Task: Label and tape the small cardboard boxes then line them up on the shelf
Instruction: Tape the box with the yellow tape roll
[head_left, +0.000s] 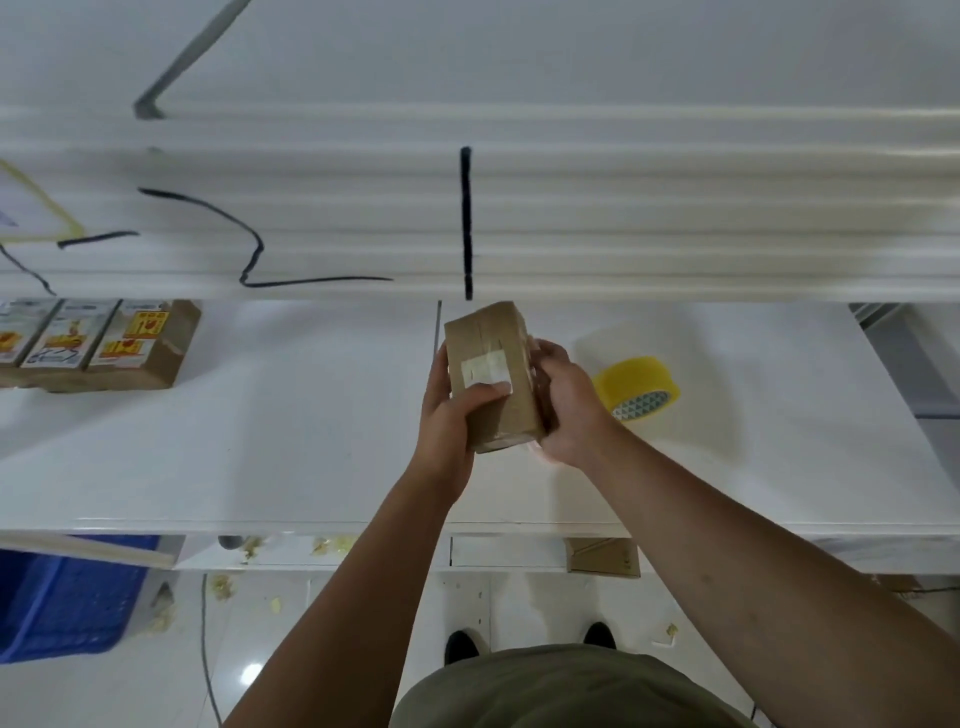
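Cardboard box (491, 374) at frame centre, held above white shelf (311, 441), tilted, long side running up-frame. Left hand (447, 415) grips box's left side, thumb across top face, tip pressing lower edge of white label (485, 368). Right hand (566, 405) cups right side, fingers curled round edge. Clear tape visible on box's seams. Yellow tape roll (636, 387) on shelf just right of right hand. Three labelled boxes (98, 343) in row at left edge, touching each other. Blue crate (62, 597) lower left, on floor.
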